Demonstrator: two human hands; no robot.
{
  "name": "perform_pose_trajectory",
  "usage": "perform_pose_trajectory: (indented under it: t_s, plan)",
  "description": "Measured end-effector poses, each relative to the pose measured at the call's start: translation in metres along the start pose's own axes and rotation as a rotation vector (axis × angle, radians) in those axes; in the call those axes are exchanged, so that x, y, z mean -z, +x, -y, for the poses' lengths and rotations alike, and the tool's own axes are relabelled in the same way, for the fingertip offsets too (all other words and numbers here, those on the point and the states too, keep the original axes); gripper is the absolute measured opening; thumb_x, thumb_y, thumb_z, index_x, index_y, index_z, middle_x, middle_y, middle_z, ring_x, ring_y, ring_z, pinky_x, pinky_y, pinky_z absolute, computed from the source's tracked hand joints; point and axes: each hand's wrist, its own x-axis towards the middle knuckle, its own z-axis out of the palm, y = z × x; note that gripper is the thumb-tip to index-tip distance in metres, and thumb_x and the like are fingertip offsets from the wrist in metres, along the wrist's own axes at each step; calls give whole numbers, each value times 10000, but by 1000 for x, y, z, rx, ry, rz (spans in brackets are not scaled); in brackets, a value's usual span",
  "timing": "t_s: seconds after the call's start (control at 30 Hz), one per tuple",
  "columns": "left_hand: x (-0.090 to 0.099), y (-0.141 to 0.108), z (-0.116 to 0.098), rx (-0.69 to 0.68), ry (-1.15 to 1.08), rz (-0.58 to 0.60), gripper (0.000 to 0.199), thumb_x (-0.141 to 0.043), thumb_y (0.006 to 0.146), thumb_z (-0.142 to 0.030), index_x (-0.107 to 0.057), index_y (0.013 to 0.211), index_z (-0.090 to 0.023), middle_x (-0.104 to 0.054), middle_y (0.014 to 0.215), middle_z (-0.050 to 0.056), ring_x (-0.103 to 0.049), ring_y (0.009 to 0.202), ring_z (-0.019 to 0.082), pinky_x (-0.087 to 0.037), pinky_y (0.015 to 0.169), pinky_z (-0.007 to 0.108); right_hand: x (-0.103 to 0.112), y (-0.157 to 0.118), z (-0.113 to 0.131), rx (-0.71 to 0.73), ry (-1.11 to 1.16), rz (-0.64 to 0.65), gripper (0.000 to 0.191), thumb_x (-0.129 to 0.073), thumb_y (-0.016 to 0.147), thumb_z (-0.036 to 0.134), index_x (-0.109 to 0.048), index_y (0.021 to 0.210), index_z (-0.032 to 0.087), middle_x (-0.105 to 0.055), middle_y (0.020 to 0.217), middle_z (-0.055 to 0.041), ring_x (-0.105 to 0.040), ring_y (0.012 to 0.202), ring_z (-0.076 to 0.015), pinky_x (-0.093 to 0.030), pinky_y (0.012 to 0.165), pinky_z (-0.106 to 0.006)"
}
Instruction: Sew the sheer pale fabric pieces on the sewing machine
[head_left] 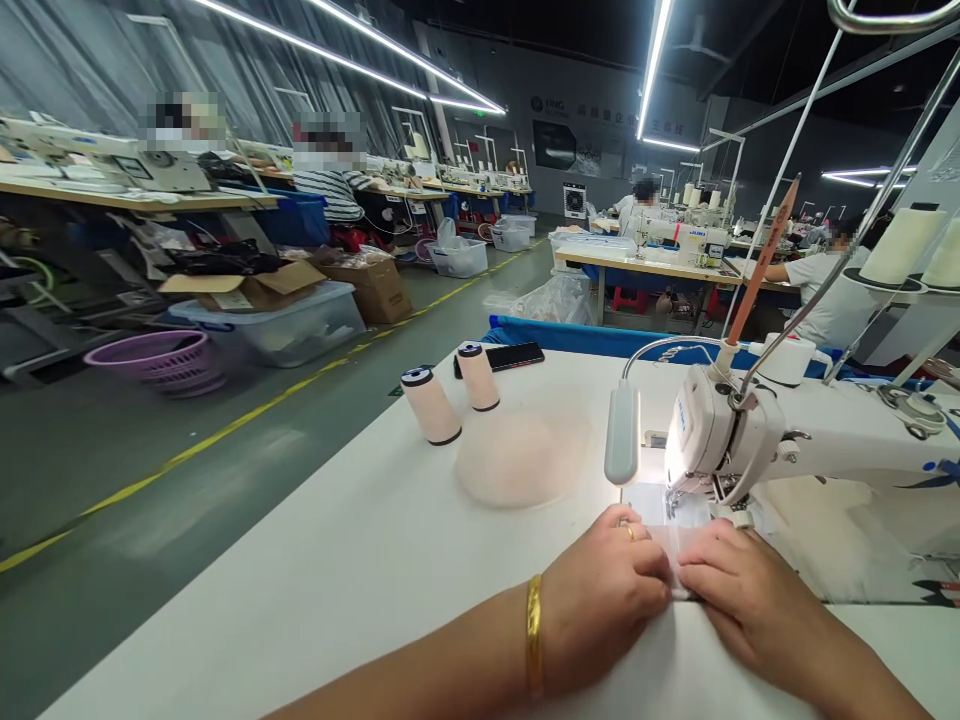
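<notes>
Sheer pale fabric (675, 548) lies under the lit needle area of a white sewing machine (705, 425). My left hand (606, 590), with a gold bracelet and a ring, has its fingers curled on the fabric's left part, just in front of the needle. On the right part, my right hand (739, 585) presses with its fingers bent together. The fingertips of both hands are close to each other, with a strip of fabric between them. A small grey lamp (622, 437) hangs left of the machine head. Round sheer pieces (525, 455) rest on the white table (360, 560).
Two thread cones (431, 405) (478, 377) and a black phone (515, 357) stand or lie at the table's back. More pale fabric (817, 525) lies under the machine arm. Other people work at machines farther off.
</notes>
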Motion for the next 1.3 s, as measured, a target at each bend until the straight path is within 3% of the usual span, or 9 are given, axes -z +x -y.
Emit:
perform_pose_trajectory:
  t_s: [0.13, 0.3, 0.53, 0.8, 1.17, 1.3]
  plan:
    - [4, 0, -4, 27, 15, 36, 150, -595, 908, -119, -685, 853, -226, -749, 916, -6, -615, 791, 172, -382, 925, 414, 4, 2, 4, -39, 20, 57, 297, -464, 962, 30, -659, 1058, 232, -713, 976, -40, -636, 930, -241, -496, 842, -403]
    - [5, 2, 3, 51, 59, 7, 146, -608, 939, -155, -709, 884, -245, -756, 925, -2, -617, 804, 186, -385, 889, 415, 0, 3, 2, -20, 2, -28, 289, -453, 926, 7, -642, 963, 223, -723, 1067, -74, -647, 970, -251, -509, 817, -391]
    - [5, 3, 11, 59, 87, -12, 142, -631, 922, -151, -726, 885, -251, -761, 932, 15, -629, 812, 191, -396, 901, 416, -9, 2, -3, -31, -28, -83, 306, -445, 916, -4, -648, 995, 211, -718, 1104, -90, -635, 1002, -269, -525, 809, -389]
    - [-3, 8, 24, 67, 159, -78, 192, -602, 926, -128, -732, 824, -226, -768, 924, 8, -628, 791, 178, -402, 877, 409, -16, 5, -13, -67, -103, -86, 476, -448, 868, -38, -651, 1206, 230, -714, 1057, -90, -651, 948, -269, -518, 677, -344]
    - [-5, 18, 37, 185, 173, -40, 239, -563, 972, -160, -756, 850, -230, -710, 871, 34, -624, 811, 186, -444, 835, 344, -24, 10, -20, -182, -174, -149, 472, -437, 910, 29, -683, 1262, 225, -724, 1296, -108, -696, 1087, -299, -625, 841, -446]
    - [0, 18, 35, 223, 180, -16, 183, -564, 983, -184, -727, 916, -234, -700, 965, 52, -636, 910, 211, -470, 826, 330, -31, 8, -23, -222, -195, -134, 477, -423, 950, 79, -656, 1357, 170, -705, 1361, -142, -685, 1169, -326, -644, 860, -473]
